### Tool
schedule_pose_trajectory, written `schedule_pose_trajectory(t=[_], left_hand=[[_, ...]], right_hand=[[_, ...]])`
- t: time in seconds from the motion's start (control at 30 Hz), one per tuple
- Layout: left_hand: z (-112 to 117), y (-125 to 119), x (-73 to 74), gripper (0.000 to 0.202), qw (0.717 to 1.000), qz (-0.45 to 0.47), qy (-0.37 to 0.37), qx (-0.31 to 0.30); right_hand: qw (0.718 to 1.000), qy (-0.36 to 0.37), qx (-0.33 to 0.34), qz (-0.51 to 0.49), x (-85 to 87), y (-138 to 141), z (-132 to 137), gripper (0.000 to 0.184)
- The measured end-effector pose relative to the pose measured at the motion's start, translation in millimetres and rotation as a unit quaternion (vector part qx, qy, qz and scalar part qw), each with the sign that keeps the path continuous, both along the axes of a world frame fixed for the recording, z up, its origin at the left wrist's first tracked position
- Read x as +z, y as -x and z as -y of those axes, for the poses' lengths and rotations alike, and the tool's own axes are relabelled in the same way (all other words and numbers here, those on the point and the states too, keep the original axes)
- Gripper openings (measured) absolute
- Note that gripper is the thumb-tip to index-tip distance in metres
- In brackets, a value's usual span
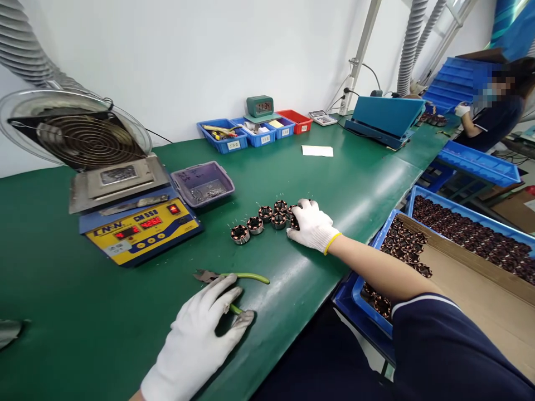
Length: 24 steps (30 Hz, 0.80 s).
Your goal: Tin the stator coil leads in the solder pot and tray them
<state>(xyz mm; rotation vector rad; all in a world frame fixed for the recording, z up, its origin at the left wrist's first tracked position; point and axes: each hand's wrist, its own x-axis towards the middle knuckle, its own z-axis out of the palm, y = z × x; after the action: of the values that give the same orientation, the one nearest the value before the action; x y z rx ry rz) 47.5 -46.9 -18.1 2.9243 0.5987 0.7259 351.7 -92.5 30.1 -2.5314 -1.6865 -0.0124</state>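
My right hand (313, 227), in a white glove with a yellow cuff edge, curls over copper-wound motor stators at the right end of a small group. Its fingers close around a stator (294, 220) that is partly hidden. Beside it, several more stators, such as this one (239, 234), sit on the green bench with thin wire ends sticking up. Nearer to me, my left hand (200, 334), also gloved, has thumb and fingers apart over wire cutters (246, 276) with green handles. The cutters lie on the bench, one handle partly covered by the hand.
At left stands a CMW solder pot (144, 231) with a purple tray (204, 186) beside it. Tool bins (228, 145) and a clock (259, 106) line the wall. Stators fill crates (403, 211) at right, below the bench edge. Another person (493, 117) works farther along.
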Motion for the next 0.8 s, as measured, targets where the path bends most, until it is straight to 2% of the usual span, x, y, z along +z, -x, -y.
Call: schedule_pose_trajectory(t=[0.1, 0.23, 0.5, 0.67, 0.8], left_hand=[[0.3, 0.3, 0.1, 0.037, 1.0, -0.001, 0.002, -0.001], [0.0, 0.1, -0.2, 0.037, 1.0, 0.002, 0.005, -0.003], [0.4, -1.1, -1.8, 0.036, 1.0, 0.001, -0.002, 0.0], [0.5, -0.8, 0.2, 0.037, 1.0, -0.007, 0.0, -0.002], [0.7, -2.0, 3.3, 0.035, 1.0, -0.016, 0.0, 0.009]], right_hand=[[1.0, 0.011, 0.003, 0.003, 2.1, 3.5, -3.0, 0.049], [1.0, 0.024, 0.017, 0.007, 5.3, -0.1, -1.0, 0.055], [0.999, 0.016, 0.034, 0.008, 2.7, 0.6, -2.2, 0.048], [0.999, 0.009, 0.051, 0.003, 2.3, -6.0, -6.1, 0.054], [0.997, 0.005, 0.078, -0.018, 2.7, -10.5, -9.5, 0.052]])
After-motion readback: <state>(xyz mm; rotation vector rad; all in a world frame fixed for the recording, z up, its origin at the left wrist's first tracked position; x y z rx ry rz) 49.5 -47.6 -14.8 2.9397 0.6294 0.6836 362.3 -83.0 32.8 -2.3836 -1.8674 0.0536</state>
